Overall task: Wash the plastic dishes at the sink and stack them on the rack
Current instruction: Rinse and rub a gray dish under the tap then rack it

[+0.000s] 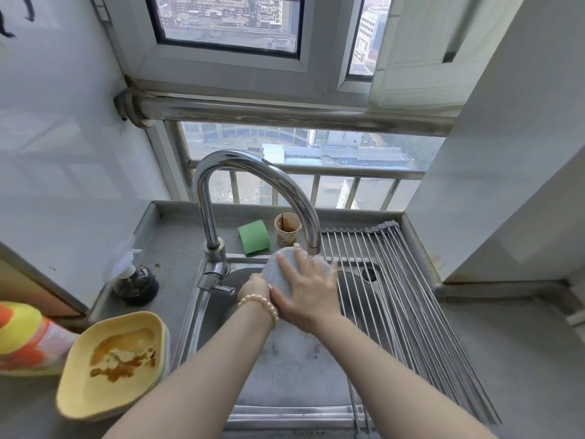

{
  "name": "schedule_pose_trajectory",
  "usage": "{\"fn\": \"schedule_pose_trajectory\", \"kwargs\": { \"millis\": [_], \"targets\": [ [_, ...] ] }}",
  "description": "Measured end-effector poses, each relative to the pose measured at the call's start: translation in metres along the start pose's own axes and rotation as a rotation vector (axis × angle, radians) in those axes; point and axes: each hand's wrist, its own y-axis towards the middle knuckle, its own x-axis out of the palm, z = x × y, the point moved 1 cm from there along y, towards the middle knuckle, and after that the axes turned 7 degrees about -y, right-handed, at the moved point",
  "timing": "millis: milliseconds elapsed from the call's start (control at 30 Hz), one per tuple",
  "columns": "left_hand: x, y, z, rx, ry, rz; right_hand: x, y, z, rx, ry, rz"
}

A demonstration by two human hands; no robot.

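A pale grey plastic dish (278, 274) is held tilted over the sink (294, 369), just below the faucet spout (314, 248). My left hand (254, 288), with a pearl bracelet on the wrist, grips the dish's lower left edge. My right hand (308, 288) lies flat on the dish's face with its fingers spread. A thin stream of water falls at the spout. A dirty yellow plastic dish (117, 359) with brown sauce stains sits on others on the counter at the left. The roll-up metal rack (395, 299) covers the sink's right side and holds nothing.
A green sponge (254, 237) and a stained paper cup (287, 231) stand behind the sink. A soap pump bottle (136, 280) is on the left counter, and an orange and yellow bottle (25, 337) lies at the far left. The faucet lever (221, 288) points toward my left hand.
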Motion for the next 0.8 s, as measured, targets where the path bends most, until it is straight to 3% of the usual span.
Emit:
{"fn": "schedule_pose_trajectory", "kwargs": {
  "millis": [100, 233, 400, 467, 600, 667, 733, 800],
  "targets": [
    [0.003, -0.001, -0.004, -0.054, -0.041, 0.117, -0.002, 0.009, 0.012, 0.459, 0.310, -0.106],
    [0.000, -0.004, -0.008, -0.016, -0.062, 0.177, -0.004, -0.001, 0.002, 0.528, 0.390, 0.013],
    [-0.001, -0.002, -0.015, -0.041, -0.146, 0.173, 0.007, 0.002, 0.020, 0.873, 0.955, -0.018],
    [-0.001, -0.004, -0.016, 0.020, -0.009, 0.175, 0.009, 0.005, 0.026, 0.878, 0.936, -0.080],
    [-0.003, -0.020, -0.015, 0.445, 0.669, 0.045, -0.001, 0.013, 0.032, 0.805, 0.763, -0.080],
    [-0.007, -0.024, -0.021, 0.578, 0.970, -0.041, -0.012, 0.017, 0.034, 0.726, 0.661, -0.085],
    [-0.008, -0.023, -0.023, 0.596, 1.088, -0.108, -0.020, 0.021, 0.033, 0.681, 0.633, -0.120],
    [-0.004, -0.022, -0.015, 0.574, 0.983, -0.154, -0.022, 0.024, 0.031, 0.644, 0.625, -0.180]
  ]
}}
